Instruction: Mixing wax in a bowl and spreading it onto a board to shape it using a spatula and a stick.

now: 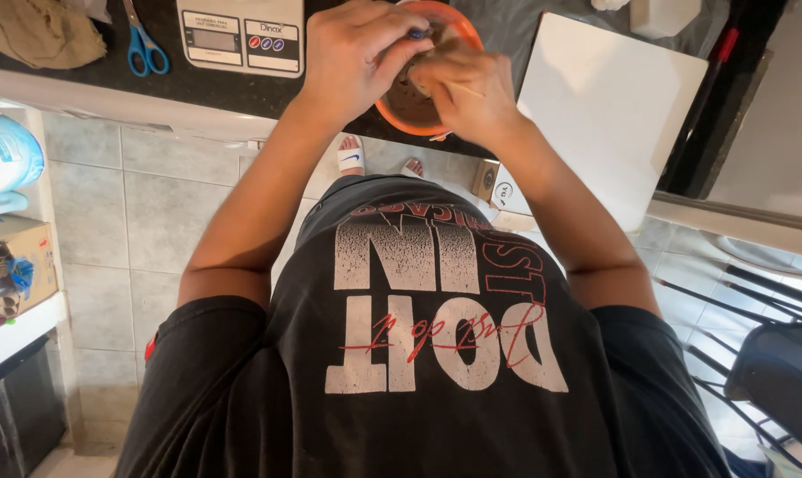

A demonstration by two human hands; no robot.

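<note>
both hands work over the orange bowl (pixel 392 111): left hand (pixel 352 57) closed on a blue-tipped tool, right hand (pixel 463 93) pinching a thin stick. brown mix fills the bowl, seemingly mid-stir; scale (pixel 241 35) just left.

Dark table (pixel 197 84) runs along the top of view. On it, from left: crumpled tan cloth (pixel 38 31), blue-handled scissors (pixel 144 44), white kitchen scale (pixel 241 34) with small grey display and three round buttons. White square board (pixel 613 106) lies to the right, tilted, one corner overhanging the table edge. White block (pixel 662 13) behind it, partly cut off. Pale grey tiled floor (pixel 126 204) below. Left edge: blue and white container (pixel 2 155) above an open cardboard box (pixel 15 265) on a white shelf. Lower right: dark chair (pixel 773 372) with thin metal bars.
</note>
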